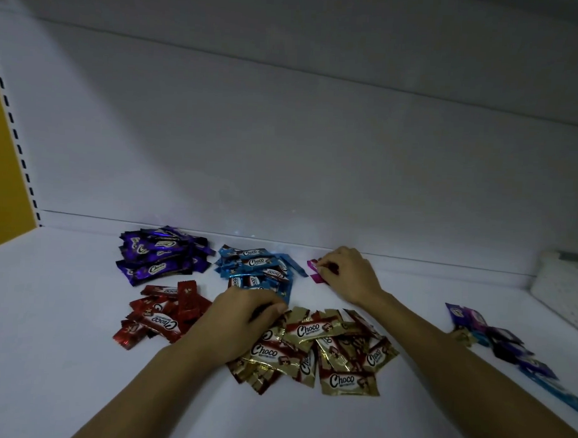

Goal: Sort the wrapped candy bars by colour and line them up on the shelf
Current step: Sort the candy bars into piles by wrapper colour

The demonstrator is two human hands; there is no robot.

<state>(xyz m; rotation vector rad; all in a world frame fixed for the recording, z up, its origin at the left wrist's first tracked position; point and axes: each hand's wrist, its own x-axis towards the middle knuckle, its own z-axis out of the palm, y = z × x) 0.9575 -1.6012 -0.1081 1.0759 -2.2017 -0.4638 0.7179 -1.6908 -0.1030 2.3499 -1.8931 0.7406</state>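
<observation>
Wrapped candy bars are seen gathered by colour into loose heaps on a white shelf (65, 309). A purple heap (158, 257) is piled against the back panel (283, 153), with a blue heap (256, 270) just beside it to the right. A red heap (163, 312) lies in front of the purple one, and a gold heap (329, 348) is spread nearest the camera.

Magenta candy bars (313, 263) are pinched between the thumb and fingertips of the right hand (348, 273), close to the back panel and to the right of the blue heap; how many are held cannot be told. The left hand (241, 318) is laid with fingers curled where the gold heap meets the blue one, and whether anything is gripped beneath it cannot be told.

A string of unsorted bars (499, 341) in purple, blue and gold is seen well apart at the right, in front of a white perforated object (560, 287). A yellow panel (4, 176) and a slotted upright (18, 144) are visible at the left.
</observation>
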